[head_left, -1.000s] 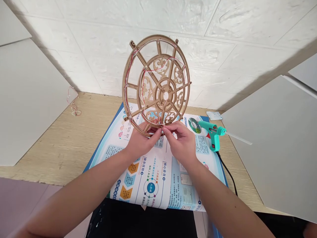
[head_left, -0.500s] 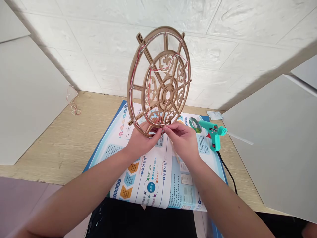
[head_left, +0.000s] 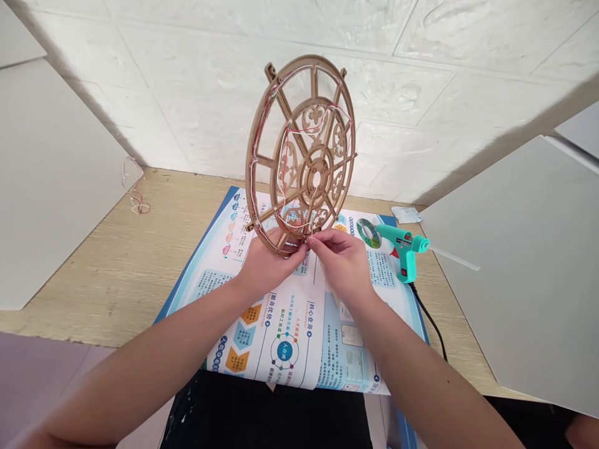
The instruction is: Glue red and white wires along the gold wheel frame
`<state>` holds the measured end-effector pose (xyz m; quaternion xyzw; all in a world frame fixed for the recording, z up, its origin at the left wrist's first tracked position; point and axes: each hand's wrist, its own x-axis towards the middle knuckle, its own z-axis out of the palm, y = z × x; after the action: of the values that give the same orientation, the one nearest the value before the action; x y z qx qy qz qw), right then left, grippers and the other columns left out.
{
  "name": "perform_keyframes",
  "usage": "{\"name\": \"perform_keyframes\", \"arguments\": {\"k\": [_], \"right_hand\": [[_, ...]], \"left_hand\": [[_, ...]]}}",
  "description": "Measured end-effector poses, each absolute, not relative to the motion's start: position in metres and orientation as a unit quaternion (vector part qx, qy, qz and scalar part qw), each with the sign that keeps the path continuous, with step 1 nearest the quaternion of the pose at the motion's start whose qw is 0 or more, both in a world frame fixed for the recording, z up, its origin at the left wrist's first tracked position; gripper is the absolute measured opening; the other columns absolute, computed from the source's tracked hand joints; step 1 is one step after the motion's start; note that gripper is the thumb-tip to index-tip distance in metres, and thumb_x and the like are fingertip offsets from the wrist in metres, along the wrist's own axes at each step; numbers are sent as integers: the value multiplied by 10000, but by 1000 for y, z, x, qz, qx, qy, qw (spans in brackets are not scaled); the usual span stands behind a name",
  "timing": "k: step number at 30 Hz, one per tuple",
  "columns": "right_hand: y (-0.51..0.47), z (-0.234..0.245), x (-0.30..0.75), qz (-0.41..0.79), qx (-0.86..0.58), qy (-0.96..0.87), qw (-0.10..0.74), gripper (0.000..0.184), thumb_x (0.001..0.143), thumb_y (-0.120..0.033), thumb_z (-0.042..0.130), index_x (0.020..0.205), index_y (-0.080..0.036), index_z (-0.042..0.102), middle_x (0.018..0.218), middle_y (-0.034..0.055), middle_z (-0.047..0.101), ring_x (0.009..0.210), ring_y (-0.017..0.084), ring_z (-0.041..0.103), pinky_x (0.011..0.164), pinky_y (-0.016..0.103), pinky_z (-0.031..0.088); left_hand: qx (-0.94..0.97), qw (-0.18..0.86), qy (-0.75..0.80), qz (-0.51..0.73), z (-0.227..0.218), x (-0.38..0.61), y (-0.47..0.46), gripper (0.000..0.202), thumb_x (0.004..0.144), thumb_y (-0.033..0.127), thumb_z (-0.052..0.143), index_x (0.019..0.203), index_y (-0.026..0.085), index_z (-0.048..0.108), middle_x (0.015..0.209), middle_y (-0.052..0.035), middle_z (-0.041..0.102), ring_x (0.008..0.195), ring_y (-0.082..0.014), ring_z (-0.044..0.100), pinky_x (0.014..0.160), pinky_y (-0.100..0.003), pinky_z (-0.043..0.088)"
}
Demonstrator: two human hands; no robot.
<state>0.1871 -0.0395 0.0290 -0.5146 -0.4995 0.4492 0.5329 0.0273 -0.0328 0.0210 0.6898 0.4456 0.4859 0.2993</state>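
The left hand (head_left: 269,263) clasps the lower rim of the round openwork wooden wheel (head_left: 306,182), propping it upright over the printed blue-and-white poster (head_left: 290,324), so the right hand (head_left: 345,262), fingertips pinched on the thin red-and-white wire (head_left: 259,128), meets it there. A teal glue gun (head_left: 400,246) lies near.

**Hands Brought Together in a Fine Pinch**

The left hand (head_left: 269,265) and the right hand (head_left: 344,262) are held side by side ahead of the body, their fingertips (head_left: 300,254) all but met. The fingers of each are curled in and closed in a pinch. The left forearm (head_left: 154,368) and the right forearm (head_left: 421,380) are stretched forward and inward, bare, with the wrists kept nearly straight.
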Motion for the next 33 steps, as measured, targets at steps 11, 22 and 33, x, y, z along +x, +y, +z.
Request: {"name": "perform_keyframes", "arguments": {"k": [11, 22, 33], "right_hand": [[-41, 24, 180, 419, -525, -494, 552, 110, 768, -327, 775, 744, -221, 761, 760, 27, 760, 728, 179, 697, 700, 342, 585], [-41, 19, 181, 405, -534, -511, 538, 136, 829, -348, 750, 801, -217, 775, 820, 40, 780, 759, 184, 723, 712, 344, 601], [-24, 42, 225, 255, -665, -589, 383, 232, 848, -392, 749, 710, -205, 742, 687, 44, 688, 644, 189, 585, 640, 362, 460]], "left_hand": [[702, 277, 444, 483, 20, 28, -33, 70, 922, 262, 677, 928, 223, 735, 890, -46, 790, 863, -229, 744, 821, -400, 594], [680, 301, 457, 488, 15, 30, -31, 109, 901, 291, 715, 979, 226, 755, 928, -44, 815, 880, -242, 773, 817, -395, 626], [544, 428, 479, 540, 24, 18, -21, 276, 800, 305, 841, 1045, 191, 785, 925, -57, 840, 877, -268, 802, 779, -384, 681]]}}
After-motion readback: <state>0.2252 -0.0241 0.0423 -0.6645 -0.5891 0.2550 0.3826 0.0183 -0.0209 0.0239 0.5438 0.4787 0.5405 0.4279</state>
